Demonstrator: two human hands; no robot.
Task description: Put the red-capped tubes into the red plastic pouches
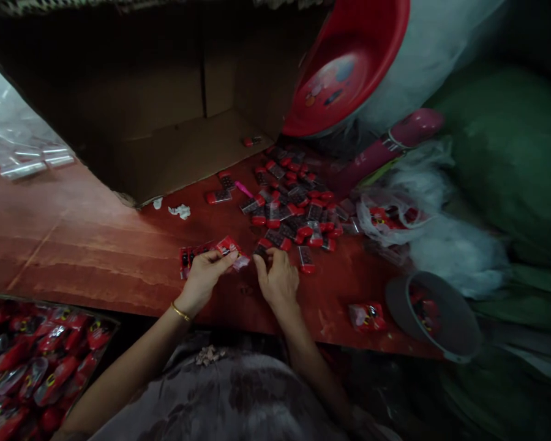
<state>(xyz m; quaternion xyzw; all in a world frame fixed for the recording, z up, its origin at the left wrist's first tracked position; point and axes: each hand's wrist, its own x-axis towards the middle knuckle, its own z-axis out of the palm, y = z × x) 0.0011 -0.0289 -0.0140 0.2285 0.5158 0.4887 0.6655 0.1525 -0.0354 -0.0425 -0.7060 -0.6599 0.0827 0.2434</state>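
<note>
My left hand [204, 277] pinches a small red printed packet [227, 246] with a clear plastic part between thumb and fingers. Beneath and left of that hand lies a row of red and black packets [186, 260] on the table. My right hand [279, 278] is curled, its fingertips at a small clear container with a red end and dark contents [262, 246]; the fingers partly hide it. Another such container [306, 260] lies just right of this hand. Beyond both hands spreads a loose pile of these red-ended containers [298, 211].
A large open cardboard box [165, 159] lies on the reddish table [96, 251]. Behind the pile are a red basin [371, 79] and a pink bottle [371, 156]. To the right stands a grey bucket [404, 306]. A box of red packets [41, 361] sits lower left.
</note>
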